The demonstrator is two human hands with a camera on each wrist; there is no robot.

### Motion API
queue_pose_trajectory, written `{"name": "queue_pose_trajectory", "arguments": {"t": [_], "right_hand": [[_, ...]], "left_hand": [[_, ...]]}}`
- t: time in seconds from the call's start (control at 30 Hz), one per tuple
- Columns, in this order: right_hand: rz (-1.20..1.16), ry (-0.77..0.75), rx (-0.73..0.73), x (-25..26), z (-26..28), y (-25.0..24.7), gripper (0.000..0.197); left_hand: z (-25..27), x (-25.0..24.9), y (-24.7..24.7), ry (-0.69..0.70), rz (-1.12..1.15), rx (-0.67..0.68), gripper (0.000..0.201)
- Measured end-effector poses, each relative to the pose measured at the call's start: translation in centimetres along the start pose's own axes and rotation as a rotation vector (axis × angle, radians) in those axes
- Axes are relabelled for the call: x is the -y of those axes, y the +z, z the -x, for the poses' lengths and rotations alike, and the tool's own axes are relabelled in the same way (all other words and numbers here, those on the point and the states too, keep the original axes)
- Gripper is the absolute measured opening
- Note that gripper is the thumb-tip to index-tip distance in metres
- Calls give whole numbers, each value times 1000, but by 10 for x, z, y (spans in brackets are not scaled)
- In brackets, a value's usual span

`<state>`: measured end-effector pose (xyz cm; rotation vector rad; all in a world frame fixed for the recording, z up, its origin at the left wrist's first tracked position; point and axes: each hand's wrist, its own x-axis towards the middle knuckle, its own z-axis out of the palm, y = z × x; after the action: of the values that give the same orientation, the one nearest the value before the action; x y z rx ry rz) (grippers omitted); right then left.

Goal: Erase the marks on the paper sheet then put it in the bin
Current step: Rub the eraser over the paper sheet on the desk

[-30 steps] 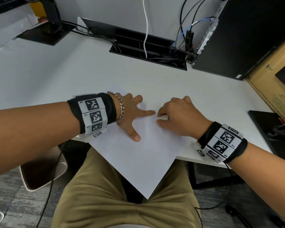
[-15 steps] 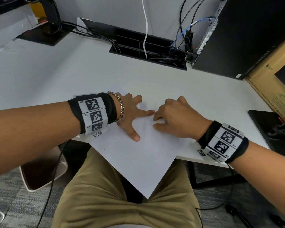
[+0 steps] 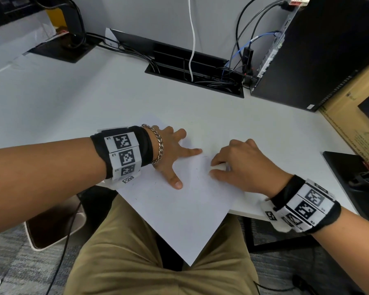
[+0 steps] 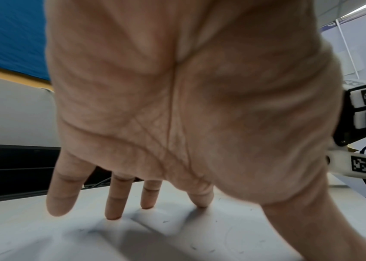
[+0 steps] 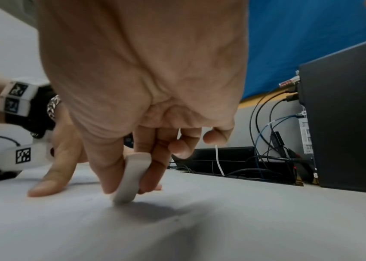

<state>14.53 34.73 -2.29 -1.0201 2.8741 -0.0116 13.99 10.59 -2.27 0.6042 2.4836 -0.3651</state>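
Note:
A white paper sheet (image 3: 179, 211) lies turned cornerwise on the white desk (image 3: 94, 107), its near corner hanging over the desk edge above my lap. My left hand (image 3: 175, 154) lies flat on the sheet (image 4: 177, 234) with fingers spread (image 4: 112, 199), pressing it down. My right hand (image 3: 241, 165) pinches a white eraser (image 5: 131, 178) between thumb and fingers; its lower end touches the paper (image 5: 177, 229). In the head view only a sliver of the eraser (image 3: 221, 166) shows. Small dark eraser crumbs and faint marks dot the sheet. No bin is in view.
A black computer tower (image 3: 320, 50) stands at the back right with cables running into a black cable tray (image 3: 192, 71). A cardboard box (image 3: 358, 116) and a black object (image 3: 345, 171) sit at the right edge. A monitor base (image 3: 64, 50) is back left.
My right hand with the eraser first slid a little left toward the left forefinger, then back right to about where it began. The left hand and the sheet stayed put.

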Motion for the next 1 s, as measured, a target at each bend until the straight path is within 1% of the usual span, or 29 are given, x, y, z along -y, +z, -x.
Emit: {"name": "queue_pose_trajectory", "arguments": {"t": [0.1, 0.23, 0.4, 0.53, 0.6, 0.7, 0.77, 0.83, 0.9, 1.0], "right_hand": [[-17, 6, -4, 2, 1, -2, 30], [22, 47, -36, -2, -14, -7, 29], [75, 39, -29, 4, -23, -2, 28], [114, -51, 9, 10, -19, -2, 28], [127, -42, 24, 7, -22, -6, 27], [158, -11, 2, 6, -25, -9, 25], [175, -48, -6, 10, -23, -5, 24], [157, -85, 19, 9, -22, -5, 25], [127, -54, 40, 1, -25, -11, 26], [136, -37, 24, -2, -26, -12, 26]], "left_hand": [[-1, 0, -1, 0, -6, -3, 119], [-1, -2, -4, -5, -18, 11, 121], [-2, -2, -3, -4, -18, 15, 122], [-1, -2, -4, -10, -21, 22, 121], [-2, -2, -4, -7, -26, 22, 121], [-1, -3, -5, -10, -28, 25, 121], [0, -3, -6, -12, -23, 38, 121], [0, -4, -7, -10, -22, 41, 121], [0, -4, -7, -11, -21, 43, 121], [1, -4, -7, -13, -21, 49, 122]]}}
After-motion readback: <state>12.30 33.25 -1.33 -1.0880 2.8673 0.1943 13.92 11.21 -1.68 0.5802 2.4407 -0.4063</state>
